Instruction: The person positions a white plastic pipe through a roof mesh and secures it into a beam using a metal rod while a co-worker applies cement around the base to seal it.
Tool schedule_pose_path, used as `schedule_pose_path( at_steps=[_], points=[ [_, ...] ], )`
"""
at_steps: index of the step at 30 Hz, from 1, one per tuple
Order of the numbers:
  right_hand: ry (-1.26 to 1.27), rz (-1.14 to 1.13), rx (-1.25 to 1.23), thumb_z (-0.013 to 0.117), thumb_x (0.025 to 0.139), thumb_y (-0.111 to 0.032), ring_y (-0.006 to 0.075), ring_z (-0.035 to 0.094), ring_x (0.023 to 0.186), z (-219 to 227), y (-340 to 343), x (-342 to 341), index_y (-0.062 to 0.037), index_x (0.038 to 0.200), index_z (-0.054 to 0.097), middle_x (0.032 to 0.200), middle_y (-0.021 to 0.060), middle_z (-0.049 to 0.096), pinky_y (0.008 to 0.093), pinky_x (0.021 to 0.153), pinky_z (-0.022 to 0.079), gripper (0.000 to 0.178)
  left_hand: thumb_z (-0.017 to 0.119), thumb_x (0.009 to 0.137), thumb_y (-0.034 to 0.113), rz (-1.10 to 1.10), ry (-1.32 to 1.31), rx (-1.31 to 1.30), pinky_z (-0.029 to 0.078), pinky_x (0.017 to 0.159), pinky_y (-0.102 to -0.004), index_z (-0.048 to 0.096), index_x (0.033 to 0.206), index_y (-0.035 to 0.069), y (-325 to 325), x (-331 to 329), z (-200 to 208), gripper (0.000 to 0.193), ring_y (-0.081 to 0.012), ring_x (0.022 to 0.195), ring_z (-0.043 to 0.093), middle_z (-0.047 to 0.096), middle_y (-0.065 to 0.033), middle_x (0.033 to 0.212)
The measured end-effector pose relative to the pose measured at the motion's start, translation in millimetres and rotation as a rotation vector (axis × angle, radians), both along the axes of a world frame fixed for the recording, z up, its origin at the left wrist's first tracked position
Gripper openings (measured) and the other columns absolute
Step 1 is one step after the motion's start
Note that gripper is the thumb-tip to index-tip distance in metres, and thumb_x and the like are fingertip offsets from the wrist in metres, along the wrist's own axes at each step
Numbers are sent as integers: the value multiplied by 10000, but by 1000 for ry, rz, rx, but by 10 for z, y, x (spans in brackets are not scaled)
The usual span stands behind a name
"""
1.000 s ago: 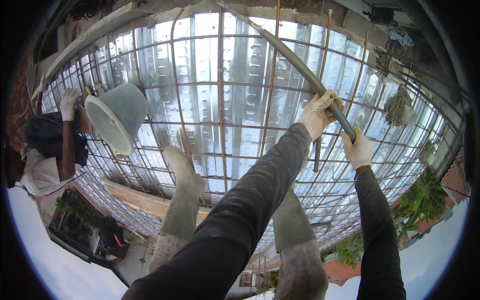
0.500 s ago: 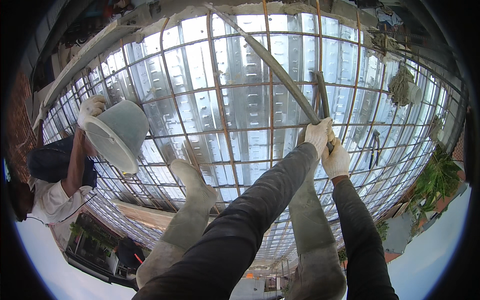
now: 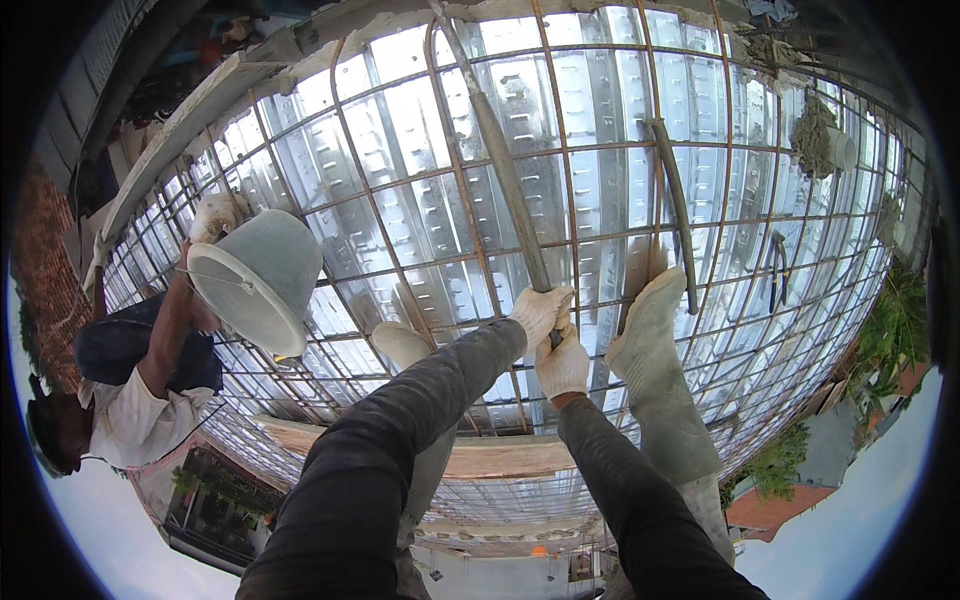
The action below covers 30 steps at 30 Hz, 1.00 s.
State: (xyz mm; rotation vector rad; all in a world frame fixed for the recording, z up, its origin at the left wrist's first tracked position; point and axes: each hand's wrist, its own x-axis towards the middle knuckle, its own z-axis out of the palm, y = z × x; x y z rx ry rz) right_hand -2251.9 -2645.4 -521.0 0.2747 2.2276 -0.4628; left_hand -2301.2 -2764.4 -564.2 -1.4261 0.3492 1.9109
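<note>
A long grey pole (image 3: pixel 505 175), thicker over its near length and thin at its far end, slants up over the rebar mesh (image 3: pixel 570 240). My left hand (image 3: pixel 543 312) is closed around the near part of it, in a whitish knit glove. Just below, my right hand (image 3: pixel 562 364), gloved too, is wrapped about the pole's near end. To the right, a shorter dark bar (image 3: pixel 677 215) lies on the mesh, apart from both hands. Pincers (image 3: pixel 777 270) with dark handles rest farther right.
Shiny ribbed metal decking (image 3: pixel 515 100) lies under the mesh. At the left, a crouching co-worker (image 3: pixel 150 410) holds a tilted grey bucket (image 3: pixel 262 272). My grey boots (image 3: pixel 660 370) stand on the mesh. A wooden plank (image 3: pixel 500 457) lies behind my hands; a mortar-caked container (image 3: pixel 842 150) sits far right.
Both hands have moved left and nearer with the pole, which now stands steeper in view. The shorter bar is now apart from my hands. My right boot shows farther right.
</note>
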Motion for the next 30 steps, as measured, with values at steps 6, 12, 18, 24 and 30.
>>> schedule_pose_path(
  at_steps=[6,12,18,24,30],
  points=[
    [-26,73,-25,728,947,-452,464,721,954,146,497,-716,-18,1137,668,960,248,749,518,813,570,478,692,1040,252,115,210,-5,510,704,-379,637,962,47,290,-402,46,226,-191,700,585,567,-46,733],
    [11,366,173,765,895,-582,440,709,762,749,1089,-2056,-43,970,713,755,204,705,505,690,548,547,665,1050,283,582,306,-102,626,807,-440,584,1096,51,105,-1583,439,250,-232,818,677,633,-83,882],
    [139,498,223,777,903,-535,450,702,768,903,1637,-3051,-33,986,688,738,220,677,506,686,537,516,608,1057,356,396,436,-207,615,852,-373,539,1249,32,541,-2326,729,383,-212,955,716,695,-117,1050],
    [200,498,178,768,926,-494,458,672,719,878,2071,-3579,-14,978,689,703,224,643,495,643,513,490,626,1052,359,414,484,-157,612,887,-380,526,1325,-5,986,-2842,651,466,-213,942,684,676,-146,1110],
    [226,588,160,761,929,-523,463,672,726,717,2341,-3945,-27,1006,685,730,228,660,506,644,512,508,630,1052,366,457,445,-142,608,883,-373,528,1339,26,1247,-3067,443,457,-196,957,673,675,-118,1139]
  ],
)
